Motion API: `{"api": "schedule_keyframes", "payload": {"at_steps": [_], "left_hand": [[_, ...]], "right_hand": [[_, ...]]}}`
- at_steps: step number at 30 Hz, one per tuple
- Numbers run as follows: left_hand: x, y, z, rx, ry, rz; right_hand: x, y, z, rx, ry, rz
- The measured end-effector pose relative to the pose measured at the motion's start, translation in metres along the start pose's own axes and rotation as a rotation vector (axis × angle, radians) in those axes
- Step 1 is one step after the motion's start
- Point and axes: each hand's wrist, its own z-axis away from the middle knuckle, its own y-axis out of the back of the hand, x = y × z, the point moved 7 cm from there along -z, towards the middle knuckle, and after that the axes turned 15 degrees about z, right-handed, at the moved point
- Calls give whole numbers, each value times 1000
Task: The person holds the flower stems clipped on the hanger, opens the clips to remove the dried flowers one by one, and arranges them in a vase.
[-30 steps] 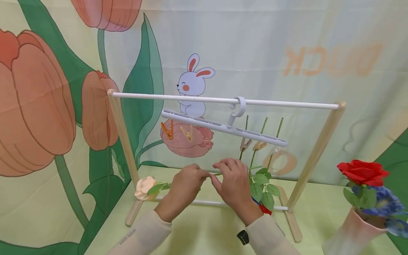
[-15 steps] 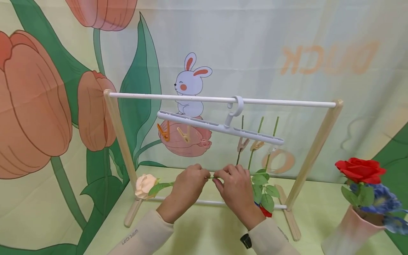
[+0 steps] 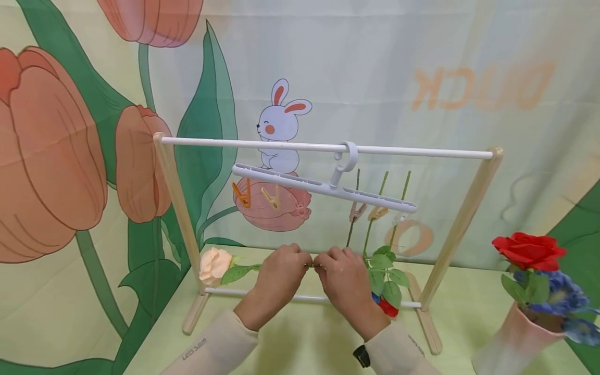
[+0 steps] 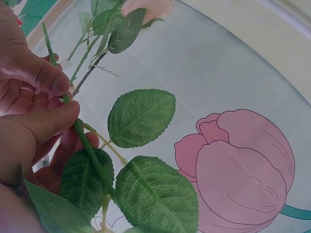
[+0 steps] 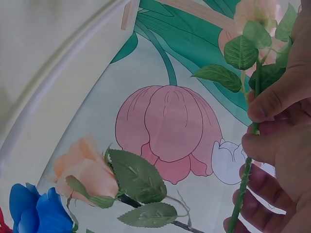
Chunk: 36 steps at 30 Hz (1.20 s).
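An artificial peach rose point(image 3: 215, 266) lies sideways across both hands, bloom to the left, green stem running right. The left hand point(image 3: 283, 273) pinches this stem, thumb against fingers, on the leafy side. Close beside it, the right hand point(image 3: 346, 278) also pinches the stem point(image 5: 246, 182), nearer its bare end. In the left wrist view, both thumbs press on the stem point(image 4: 90, 148), with serrated leaves point(image 4: 155, 194) below. Behind and above the hands hangs a grey-white hanger point(image 3: 300, 182) with clips, an orange clip point(image 3: 242, 197) and a cream clip point(image 3: 272, 199) among them.
The hanger's hook is over the white rod point(image 3: 244, 143) of a wooden-legged rack point(image 3: 180, 213). Clips hold flower stems upside down at right, with a red bloom point(image 3: 388, 308) and a blue bloom point(image 5: 39, 208) low down. A pink-white vase point(image 3: 508, 338) of flowers stands at right.
The right hand's fingers, spread a little earlier, have closed in on the stem. Both hands now sit nearer each other, and the peach rose has risen slightly. The hanger hangs as before.
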Motion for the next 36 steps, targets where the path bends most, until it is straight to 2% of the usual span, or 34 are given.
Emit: {"api": "schedule_keyframes", "payload": {"at_steps": [5, 10, 19, 25, 32, 36], "left_hand": [[2, -1, 2, 30, -28, -38], [5, 1, 3, 74, -61, -8], [21, 21, 5, 191, -138, 138], [34, 33, 7, 249, -188, 206], [45, 40, 12, 262, -225, 256], [45, 37, 14, 247, -202, 240]], "right_hand": [[1, -3, 3, -6, -12, -2], [5, -3, 6, -4, -30, -26], [23, 6, 9, 165, -54, -72], [33, 11, 13, 214, -91, -105], [42, 15, 16, 209, -150, -148], [51, 20, 19, 188, -216, -173]]}}
